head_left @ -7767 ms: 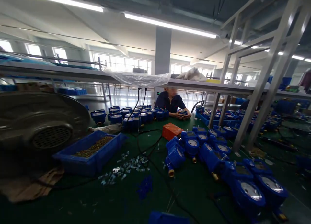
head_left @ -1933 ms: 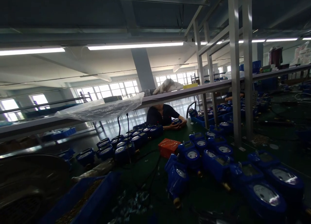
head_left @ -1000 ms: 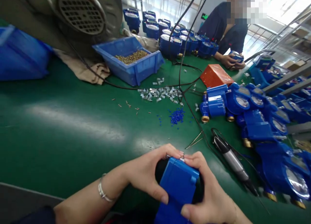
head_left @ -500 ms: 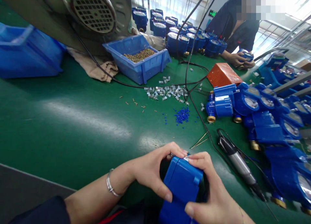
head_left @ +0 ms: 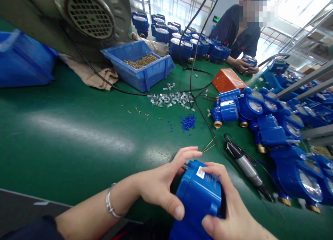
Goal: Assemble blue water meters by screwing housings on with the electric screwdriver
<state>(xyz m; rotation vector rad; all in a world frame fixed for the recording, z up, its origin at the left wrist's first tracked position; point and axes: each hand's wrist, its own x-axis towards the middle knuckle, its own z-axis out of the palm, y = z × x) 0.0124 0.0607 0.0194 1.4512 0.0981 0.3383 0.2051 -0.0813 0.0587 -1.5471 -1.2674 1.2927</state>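
Observation:
A blue water meter (head_left: 197,195) is tilted up at the near edge of the bench, with a small white label and faint print on its upper face. My right hand (head_left: 231,202) grips its right side, thumb on the near face and fingers over the top. Around its left side curves my left hand (head_left: 163,188), the thumb along the near face and the fingers reaching past the far top edge. The meter's lower part runs out of the frame.
An electric screwdriver (head_left: 246,167) lies to the right, beside rows of blue meters (head_left: 281,125). Ahead are blue beads (head_left: 188,122), clear plastic pieces (head_left: 171,99), a blue bin of brass screws (head_left: 137,66), cables and an orange box (head_left: 227,79). Across the bench a person holds another meter.
The meter has turned so that its labelled upper face shows more. My left fingertips have lifted off its top edge. The camera view has shifted slightly to the right.

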